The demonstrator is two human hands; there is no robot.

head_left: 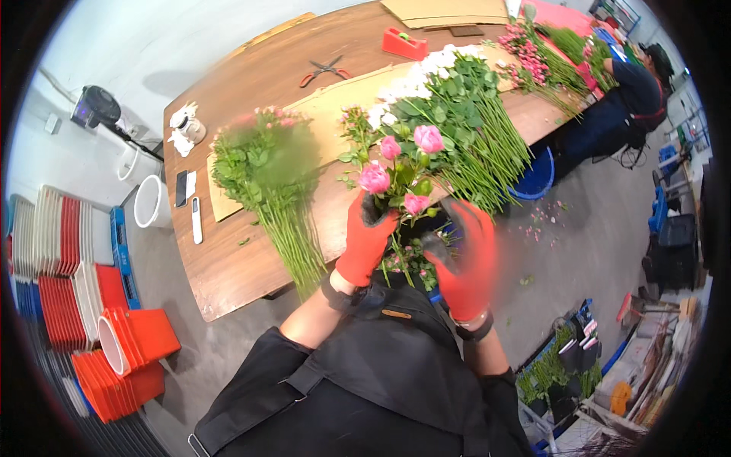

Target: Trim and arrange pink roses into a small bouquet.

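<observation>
Two red-gloved hands work w/ a small bunch of pink roses [401,171] held upright just off the near edge of the wooden table [228,259]. Left hand [365,240] is wrapped tight round the stems below the blooms, fingers closed, prob. so the heads stay level and visible while the bunch is built. Right hand [466,255] is blurred, fingers partly curled beside the lower stems; can't tell if it actually grips one or only brushes them. More pink blooms [407,263] show lower down btwn the hands, over the black apron [396,358]. On the table, a loose green bundle [270,179] lies to the left and a big pile of long-stemmed white flowers [464,114] to the right, stems toward the near edge, likely for easy reach. Red-handled scissors [326,70] sit well apart, farther back. Another person [628,95] works at the far end.
</observation>
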